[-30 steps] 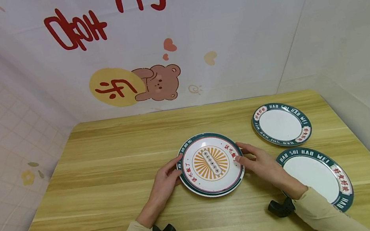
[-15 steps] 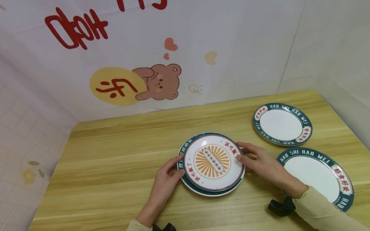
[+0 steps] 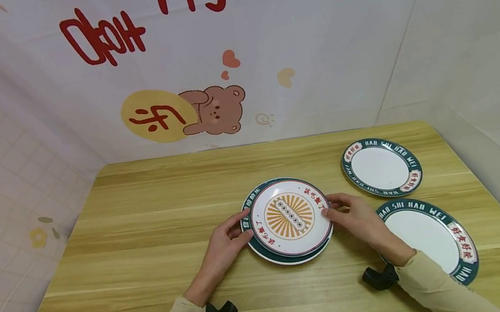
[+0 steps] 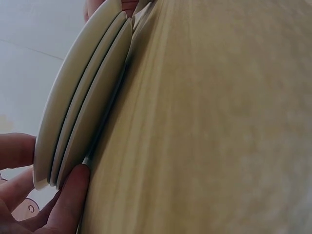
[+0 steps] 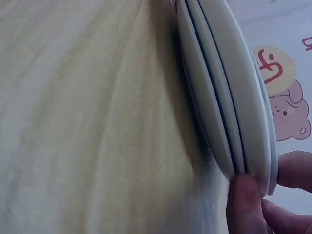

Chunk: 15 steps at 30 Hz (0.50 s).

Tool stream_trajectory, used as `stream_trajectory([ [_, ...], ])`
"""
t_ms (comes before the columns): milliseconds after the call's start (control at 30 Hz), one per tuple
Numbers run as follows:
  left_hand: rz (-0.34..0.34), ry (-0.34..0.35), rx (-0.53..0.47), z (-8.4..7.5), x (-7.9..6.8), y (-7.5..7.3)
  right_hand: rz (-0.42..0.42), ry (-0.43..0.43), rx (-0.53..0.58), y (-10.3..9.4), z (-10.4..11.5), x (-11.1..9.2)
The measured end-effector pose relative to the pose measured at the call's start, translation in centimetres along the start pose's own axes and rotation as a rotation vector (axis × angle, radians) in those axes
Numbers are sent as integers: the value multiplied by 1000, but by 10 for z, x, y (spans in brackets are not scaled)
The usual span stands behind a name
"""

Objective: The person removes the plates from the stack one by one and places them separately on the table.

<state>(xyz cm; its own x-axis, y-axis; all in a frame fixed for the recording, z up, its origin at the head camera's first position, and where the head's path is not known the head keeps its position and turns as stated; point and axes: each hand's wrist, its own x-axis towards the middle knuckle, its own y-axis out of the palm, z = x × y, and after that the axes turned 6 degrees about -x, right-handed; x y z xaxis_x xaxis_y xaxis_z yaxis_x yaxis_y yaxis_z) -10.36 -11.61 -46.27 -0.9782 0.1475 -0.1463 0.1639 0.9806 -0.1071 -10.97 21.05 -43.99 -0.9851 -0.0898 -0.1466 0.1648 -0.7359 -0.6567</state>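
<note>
Worktop: plate stack at middle; far plate, near plate at right.
Plate stack: held from both sides, probably for steadiness.
Top plate: off-centre toward right.
Left hand: pinches left rim.
Right hand: pinches right rim.

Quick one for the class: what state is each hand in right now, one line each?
Left hand: closed, holding the left edge of the plate stack.
Right hand: closed, holding the right edge of the plate stack.
</note>
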Motion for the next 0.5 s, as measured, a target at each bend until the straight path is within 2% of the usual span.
stream_trajectory([
  [167, 1, -13, -3, 0, 0, 0, -29, 16, 0, -2, 1, 2],
  [500, -17, 0, 20, 0, 0, 1, -2, 5, 44, -6, 1, 6],
])
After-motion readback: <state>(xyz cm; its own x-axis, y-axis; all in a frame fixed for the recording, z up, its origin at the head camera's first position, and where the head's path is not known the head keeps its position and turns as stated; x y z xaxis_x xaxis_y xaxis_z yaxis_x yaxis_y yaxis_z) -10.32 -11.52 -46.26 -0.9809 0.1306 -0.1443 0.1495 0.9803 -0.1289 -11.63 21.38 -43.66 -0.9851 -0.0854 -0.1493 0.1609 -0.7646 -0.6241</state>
